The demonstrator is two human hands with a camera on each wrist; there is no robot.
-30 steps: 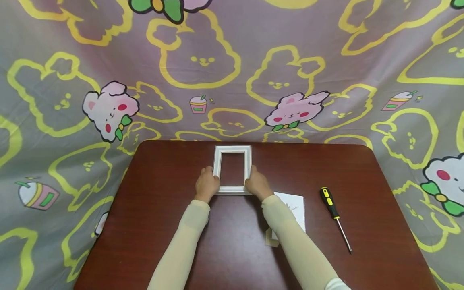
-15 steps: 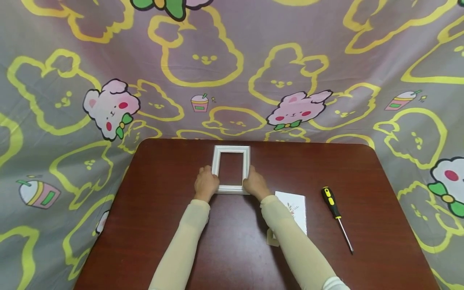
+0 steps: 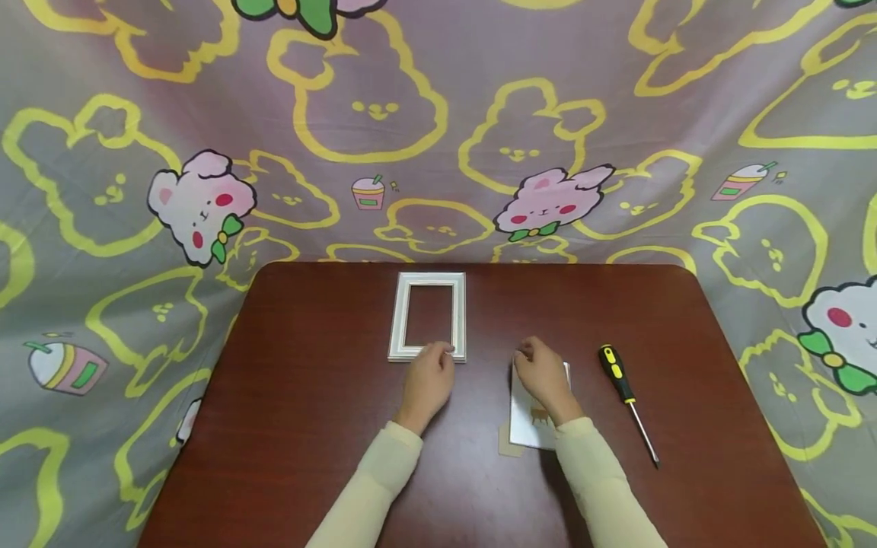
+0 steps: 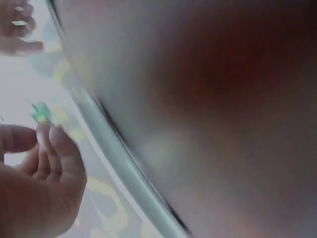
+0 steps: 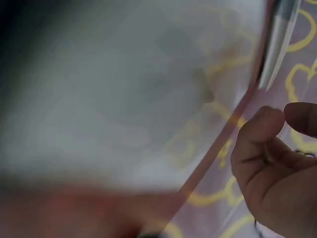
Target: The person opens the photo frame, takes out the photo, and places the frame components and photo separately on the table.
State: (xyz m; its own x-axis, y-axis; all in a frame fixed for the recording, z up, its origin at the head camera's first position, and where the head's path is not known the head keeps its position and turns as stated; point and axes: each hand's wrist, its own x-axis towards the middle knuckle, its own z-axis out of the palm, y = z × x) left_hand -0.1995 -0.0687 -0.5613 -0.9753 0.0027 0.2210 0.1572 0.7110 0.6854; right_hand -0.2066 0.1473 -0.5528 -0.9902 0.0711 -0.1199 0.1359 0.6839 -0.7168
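A white rectangular picture frame (image 3: 398, 320) lies near the back edge of the table, its middle showing bare wood. My left hand (image 3: 428, 384) hovers at the frame's lower edge with its fingers loosely curled. Nothing shows between those fingers in the left wrist view, where part of the frame (image 4: 119, 144) runs diagonally past the hand (image 4: 47, 183). Over a white printed card (image 3: 524, 415) is my right hand (image 3: 546, 378), covering its upper part. Thumb and index of that right hand (image 5: 272, 168) come close together, holding nothing visible. The card's surface looks glossy in the right wrist view.
A black and yellow screwdriver (image 3: 625, 399) lies to the right of the card, tip toward the front. Under the card's lower left corner a small tan piece (image 3: 508, 443) sticks out. Patterned cloth (image 3: 384, 99) hangs behind and beside the table (image 3: 308, 396).
Both hands have let go of the frame, which stays at the back. The left hand has come toward the middle; the right hand has moved right, over the card.
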